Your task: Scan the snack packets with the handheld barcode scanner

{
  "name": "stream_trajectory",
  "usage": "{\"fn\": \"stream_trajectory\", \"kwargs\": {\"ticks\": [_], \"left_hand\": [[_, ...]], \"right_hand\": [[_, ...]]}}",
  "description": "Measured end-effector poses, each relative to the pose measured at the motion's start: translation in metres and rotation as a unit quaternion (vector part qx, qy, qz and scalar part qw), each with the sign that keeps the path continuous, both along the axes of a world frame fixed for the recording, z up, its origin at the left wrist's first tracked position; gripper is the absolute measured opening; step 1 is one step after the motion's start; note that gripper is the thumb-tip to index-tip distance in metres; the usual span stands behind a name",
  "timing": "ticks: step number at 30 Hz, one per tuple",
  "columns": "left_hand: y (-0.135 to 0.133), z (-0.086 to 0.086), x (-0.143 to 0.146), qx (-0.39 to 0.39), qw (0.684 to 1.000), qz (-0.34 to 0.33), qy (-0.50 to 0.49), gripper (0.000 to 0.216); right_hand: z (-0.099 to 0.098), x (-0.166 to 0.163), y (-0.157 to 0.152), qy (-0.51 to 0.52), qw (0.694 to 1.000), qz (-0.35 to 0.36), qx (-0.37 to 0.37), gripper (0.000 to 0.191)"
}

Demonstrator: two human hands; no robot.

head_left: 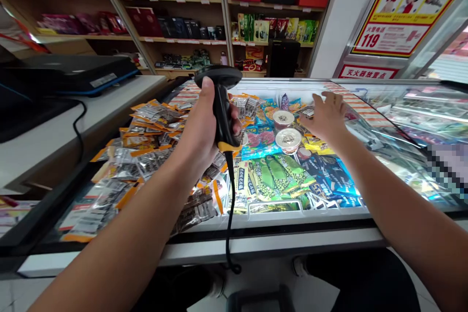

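My left hand [203, 124] is wrapped round the black handle of a barcode scanner [223, 112], held upright over the freezer. Its black cable [233, 190] hangs down past the freezer's front edge. To the left, a heap of small clear packets with orange edges [146, 156] lies on the glass, partly behind my left forearm. My right hand [326, 114], fingers apart and holding nothing, hovers over the freezer's right part. Near it are two white-lidded cups [288, 140], blue ice-cream packets [261, 139] and yellow packets [317, 146]. Green packets [281, 173] lie closer to me.
The freezer's white front rim [278, 246] runs across in front of me. A counter [22, 151] with a black machine [73, 70] stands at left. Stocked shelves [175, 39] line the back. Sliding glass [387, 141] covers the freezer's right side. A stool [259, 300] is below.
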State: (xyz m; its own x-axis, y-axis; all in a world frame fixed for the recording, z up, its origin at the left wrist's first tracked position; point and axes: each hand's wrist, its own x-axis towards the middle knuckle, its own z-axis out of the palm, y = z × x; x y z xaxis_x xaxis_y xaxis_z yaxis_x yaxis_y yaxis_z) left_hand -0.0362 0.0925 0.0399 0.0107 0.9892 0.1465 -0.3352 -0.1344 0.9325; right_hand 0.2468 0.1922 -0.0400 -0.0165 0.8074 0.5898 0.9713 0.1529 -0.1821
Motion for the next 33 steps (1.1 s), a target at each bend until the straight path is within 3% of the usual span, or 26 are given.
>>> {"fn": "stream_trajectory", "kwargs": {"ticks": [2, 4, 6, 8, 13, 20, 23, 26, 29, 33], "left_hand": [[0.001, 0.006, -0.008, 0.005, 1.000, 0.005, 0.000, 0.052], [0.002, 0.009, -0.014, 0.018, 1.000, 0.014, -0.003, 0.051], [0.004, 0.010, -0.018, 0.032, 0.999, 0.021, -0.010, 0.051], [0.005, 0.009, -0.020, 0.040, 0.999, 0.022, -0.020, 0.051], [0.006, 0.008, -0.021, 0.029, 0.999, 0.019, -0.031, 0.051], [0.005, 0.008, -0.018, 0.030, 0.999, 0.028, -0.023, 0.053], [0.006, 0.006, -0.018, 0.032, 0.999, 0.020, -0.026, 0.053], [0.008, 0.002, -0.016, 0.042, 0.998, 0.023, -0.032, 0.053], [0.006, -0.002, -0.010, 0.055, 0.998, 0.025, -0.032, 0.052], [-0.001, -0.010, 0.004, 0.038, 0.999, -0.009, 0.001, 0.055]], "right_hand": [[0.001, -0.032, -0.017, 0.045, 0.988, 0.146, -0.027, 0.050], [-0.001, -0.070, -0.038, 0.116, 0.947, 0.281, -0.105, 0.041], [-0.007, -0.104, -0.059, 0.141, 0.911, 0.356, -0.153, 0.040], [-0.014, -0.128, -0.075, 0.133, 0.896, 0.395, -0.150, 0.041], [-0.025, -0.145, -0.087, 0.185, 0.896, 0.358, -0.187, 0.056], [-0.029, -0.155, -0.085, 0.253, 0.873, 0.337, -0.246, 0.062], [-0.019, -0.147, -0.083, 0.292, 0.842, 0.340, -0.300, 0.067], [-0.007, -0.127, -0.076, 0.344, 0.812, 0.341, -0.326, 0.048], [0.002, -0.102, -0.062, 0.387, 0.823, 0.313, -0.275, 0.030], [0.008, -0.072, -0.037, 0.473, 0.816, 0.284, -0.174, 0.030]]}}
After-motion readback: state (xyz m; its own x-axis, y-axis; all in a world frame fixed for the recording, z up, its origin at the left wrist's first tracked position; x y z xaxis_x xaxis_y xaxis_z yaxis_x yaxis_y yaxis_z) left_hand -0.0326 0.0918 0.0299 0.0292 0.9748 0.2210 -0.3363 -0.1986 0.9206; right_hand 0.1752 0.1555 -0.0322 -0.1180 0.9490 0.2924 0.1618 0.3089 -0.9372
